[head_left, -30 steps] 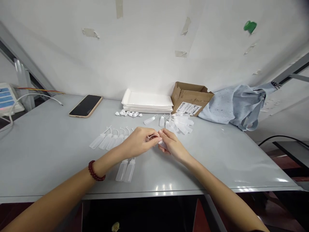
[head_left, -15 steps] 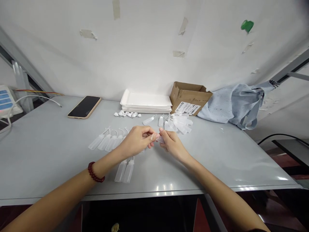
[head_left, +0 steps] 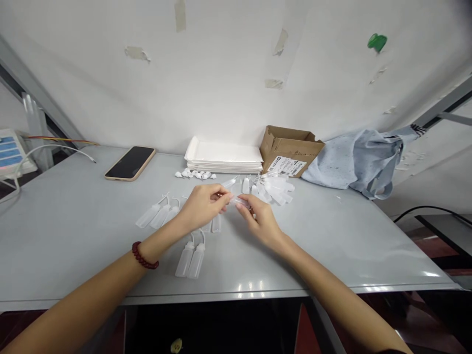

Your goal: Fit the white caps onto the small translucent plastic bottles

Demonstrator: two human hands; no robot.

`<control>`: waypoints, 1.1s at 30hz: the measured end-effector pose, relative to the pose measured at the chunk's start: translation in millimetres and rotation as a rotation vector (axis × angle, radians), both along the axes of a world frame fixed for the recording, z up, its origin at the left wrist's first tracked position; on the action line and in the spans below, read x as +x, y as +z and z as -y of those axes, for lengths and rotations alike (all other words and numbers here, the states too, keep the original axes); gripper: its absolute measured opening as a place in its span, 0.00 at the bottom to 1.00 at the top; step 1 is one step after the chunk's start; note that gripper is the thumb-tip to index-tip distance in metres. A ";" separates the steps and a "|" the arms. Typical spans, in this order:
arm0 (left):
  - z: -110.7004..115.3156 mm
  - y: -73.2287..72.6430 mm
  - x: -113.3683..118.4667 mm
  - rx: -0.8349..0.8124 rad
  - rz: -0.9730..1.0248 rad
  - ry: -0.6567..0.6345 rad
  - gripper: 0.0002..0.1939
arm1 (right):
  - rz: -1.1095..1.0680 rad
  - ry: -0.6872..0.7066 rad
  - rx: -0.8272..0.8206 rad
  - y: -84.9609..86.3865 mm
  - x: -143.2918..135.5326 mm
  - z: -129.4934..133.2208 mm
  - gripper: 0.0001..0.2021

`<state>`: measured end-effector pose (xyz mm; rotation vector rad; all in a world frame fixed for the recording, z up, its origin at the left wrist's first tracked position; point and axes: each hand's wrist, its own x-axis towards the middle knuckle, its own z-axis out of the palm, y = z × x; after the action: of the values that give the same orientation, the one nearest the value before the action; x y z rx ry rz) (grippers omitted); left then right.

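Observation:
My left hand [head_left: 203,205] pinches one end of a small translucent squeeze bottle [head_left: 241,201], its fingers covering that end. Closed round the bottle's other end are the thumb and fingers of my right hand [head_left: 262,217]. Several similar bottles with thin bent spouts [head_left: 149,215] lie in a row left of and partly behind my left hand. Nearer the front edge, two more spouted bottles [head_left: 196,260] lie side by side. Beyond my right hand is a heap of translucent bottles [head_left: 276,189]. Small white caps [head_left: 195,174] form a cluster farther back.
A stack of white padded envelopes [head_left: 224,156] and an open cardboard box [head_left: 289,150] stand against the wall. Light blue cloth [head_left: 342,160] lies right of the box. A phone [head_left: 131,163] is at the left, near a white cable [head_left: 55,146]. The grey table [head_left: 332,246] has a straight front edge.
Both hands have shifted slightly: the left one moved left, uncovering more bottles beneath it. The bottle between them is more visible now, and the right-hand fingers have changed position on it.

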<state>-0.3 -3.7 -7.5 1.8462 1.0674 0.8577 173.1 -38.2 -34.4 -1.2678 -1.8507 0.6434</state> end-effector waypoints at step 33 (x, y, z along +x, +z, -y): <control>-88.9 -26.8 -90.3 0.292 -0.904 0.265 0.20 | 0.677 -0.493 0.441 -20.9 31.0 -34.4 0.13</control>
<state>-90.6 85.2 -34.3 2.4551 1.8385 0.2872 204.1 -3.8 -55.3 -1.6550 -1.9118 -0.4976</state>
